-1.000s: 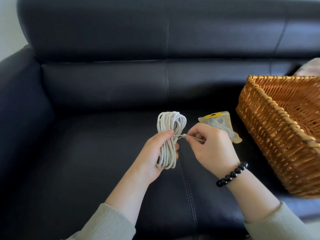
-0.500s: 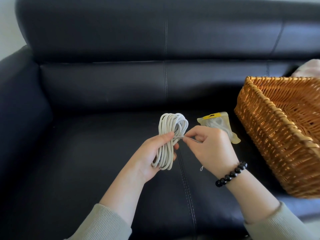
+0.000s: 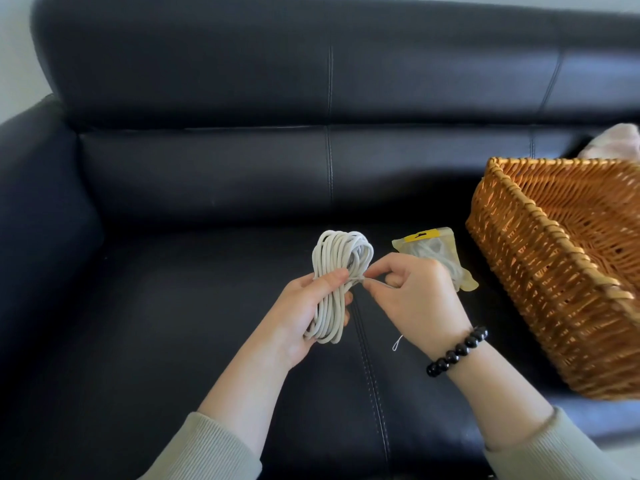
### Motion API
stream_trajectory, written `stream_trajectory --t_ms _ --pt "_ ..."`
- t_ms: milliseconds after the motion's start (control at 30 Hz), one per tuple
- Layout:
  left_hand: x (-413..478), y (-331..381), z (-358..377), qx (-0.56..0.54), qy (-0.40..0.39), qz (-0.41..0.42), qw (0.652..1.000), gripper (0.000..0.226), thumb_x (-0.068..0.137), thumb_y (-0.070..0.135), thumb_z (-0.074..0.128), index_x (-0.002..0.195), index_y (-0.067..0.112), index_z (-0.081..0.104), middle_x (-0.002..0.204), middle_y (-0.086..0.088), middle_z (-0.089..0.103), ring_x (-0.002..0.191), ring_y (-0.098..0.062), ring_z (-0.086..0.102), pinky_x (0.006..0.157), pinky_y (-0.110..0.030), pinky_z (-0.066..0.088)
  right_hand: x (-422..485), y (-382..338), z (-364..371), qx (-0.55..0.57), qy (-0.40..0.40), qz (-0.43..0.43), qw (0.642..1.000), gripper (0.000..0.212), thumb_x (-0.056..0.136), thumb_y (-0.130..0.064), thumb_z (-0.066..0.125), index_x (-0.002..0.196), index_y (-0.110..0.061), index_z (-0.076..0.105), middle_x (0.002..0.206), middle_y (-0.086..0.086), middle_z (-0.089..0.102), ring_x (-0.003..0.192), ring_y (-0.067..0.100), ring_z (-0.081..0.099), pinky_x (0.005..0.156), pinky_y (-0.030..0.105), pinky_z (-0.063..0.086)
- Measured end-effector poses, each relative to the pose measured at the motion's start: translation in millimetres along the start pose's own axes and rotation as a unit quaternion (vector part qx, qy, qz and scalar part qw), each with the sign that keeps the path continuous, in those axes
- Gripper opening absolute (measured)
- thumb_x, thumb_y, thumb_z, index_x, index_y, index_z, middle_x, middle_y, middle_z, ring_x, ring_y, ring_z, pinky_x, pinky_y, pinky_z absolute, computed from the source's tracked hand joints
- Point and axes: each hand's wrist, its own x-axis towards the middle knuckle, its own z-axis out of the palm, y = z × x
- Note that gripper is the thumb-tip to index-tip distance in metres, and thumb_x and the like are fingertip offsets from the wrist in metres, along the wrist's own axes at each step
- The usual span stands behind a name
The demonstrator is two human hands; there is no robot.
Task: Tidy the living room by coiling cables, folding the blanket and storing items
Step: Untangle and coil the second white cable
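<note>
A coiled pale grey cable is held upright above the sofa seat. My left hand grips the bundle around its middle, thumb across the front. My right hand pinches a thin wire tie that wraps the coil at the thumb; the tie's loose end hangs below my right palm. A clear packet with a yellow top, holding another pale cable, lies on the seat just behind my right hand.
A wicker basket stands on the black leather sofa at the right. A pale pink cloth shows behind the basket's far rim. The sofa's left armrest rises at the left.
My right hand has moved closer to the coil and lower, working the tie at my left thumb. The tie's loose end now hangs below my right palm.
</note>
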Motion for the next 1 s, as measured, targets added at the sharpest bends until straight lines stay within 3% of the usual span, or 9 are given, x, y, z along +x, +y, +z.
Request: stream_trajectory --t_ms 200,267,333,400,600,733,800,900,1000 --pt "1 1 -2 0.019 -0.001 -0.030 0.999 0.030 0.091 0.038 0.057 0.092 0.013 0.073 0.074 -0.007 0.062 0.059 -0.014 0.057 0.057 -0.026 0.049 -1 -1 1 0.031 -0.009 -0.004 0.999 0.024 0.085 -0.021 0.067 0.070 -0.038 0.062 0.040 -0.013 0.045 0.039 0.007 0.038 0.042 0.015 0.033" --pt "2 0 -2 0.010 0.010 -0.046 0.999 0.031 0.092 0.039 0.057 0.088 0.013 0.073 0.074 -0.007 0.063 0.059 -0.014 0.058 0.060 -0.028 0.049 -2 0 4 0.017 -0.005 -0.004 1.000 0.017 0.085 -0.023 0.067 0.073 -0.035 0.065 0.042 -0.008 0.046 0.041 0.007 0.037 0.044 0.021 0.038" --pt "3 -1 -2 0.003 0.020 -0.059 0.998 0.033 0.091 0.041 0.058 0.087 0.013 0.074 0.074 -0.007 0.064 0.059 -0.015 0.058 0.063 -0.029 0.049 -1 3 5 -0.001 -0.005 0.011 1.000 0.008 0.084 -0.025 0.068 0.076 -0.027 0.067 0.041 -0.008 0.043 0.040 0.007 0.038 0.043 0.019 0.035" --pt "4 -2 -4 0.002 0.022 -0.086 0.996 0.034 0.090 0.042 0.060 0.092 0.011 0.073 0.074 -0.007 0.064 0.059 -0.015 0.059 0.061 -0.028 0.049 2 8 5 -0.014 -0.034 0.034 0.999 0.011 0.084 -0.028 0.069 0.075 -0.023 0.065 0.039 -0.009 0.039 0.038 0.006 0.038 0.043 0.015 0.030" --pt "13 -16 -10 -0.006 0.015 -0.212 0.977 0.037 0.088 0.039 0.065 0.096 0.003 0.068 0.070 -0.011 0.065 0.055 -0.018 0.061 0.050 -0.026 0.052 8 23 10 -0.044 -0.141 0.082 0.986 0.017 0.082 -0.025 0.071 0.066 -0.019 0.067 0.043 -0.012 0.046 0.037 0.000 0.041 0.045 0.014 0.036" --pt "27 -29 -16 0.120 0.063 -0.201 0.970 0.036 0.090 0.034 0.066 0.098 -0.001 0.066 0.069 -0.013 0.070 0.064 -0.025 0.069 0.064 -0.035 0.060 9 31 15 -0.083 -0.220 0.090 0.968 0.014 0.086 -0.016 0.064 0.074 -0.018 0.070 0.059 -0.015 0.054 0.052 -0.001 0.049 0.052 0.008 0.040" --pt "34 -32 -17 0.286 0.083 -0.174 0.939 0.038 0.087 0.043 0.066 0.087 0.005 0.068 0.068 -0.010 0.072 0.068 -0.025 0.071 0.070 -0.035 0.059 10 36 17 -0.092 -0.224 0.095 0.966 0.012 0.087 -0.016 0.062 0.080 -0.014 0.073 0.065 -0.016 0.056 0.060 0.000 0.051 0.057 0.010 0.042" --pt "38 -33 -14 0.519 0.113 -0.109 0.841 0.049 0.084 0.054 0.063 0.056 0.016 0.053 0.053 0.005 0.055 0.053 -0.014 0.054 0.052 -0.026 0.040 11 42 18 -0.103 -0.210 0.111 0.966 0.012 0.086 -0.017 0.063 0.078 -0.015 0.071 0.066 -0.014 0.056 0.062 0.002 0.052 0.058 0.013 0.042" --pt "34 -34 -15 0.639 0.163 -0.018 0.751 0.038 0.084 0.058 0.061 0.077 0.021 0.062 0.073 0.008 0.061 0.073 -0.013 0.059 0.061 -0.027 0.044 10 44 21 -0.110 -0.219 0.114 0.963 0.014 0.086 -0.016 0.063 0.072 -0.019 0.066 0.063 -0.012 0.055 0.057 0.001 0.049 0.052 0.011 0.038"
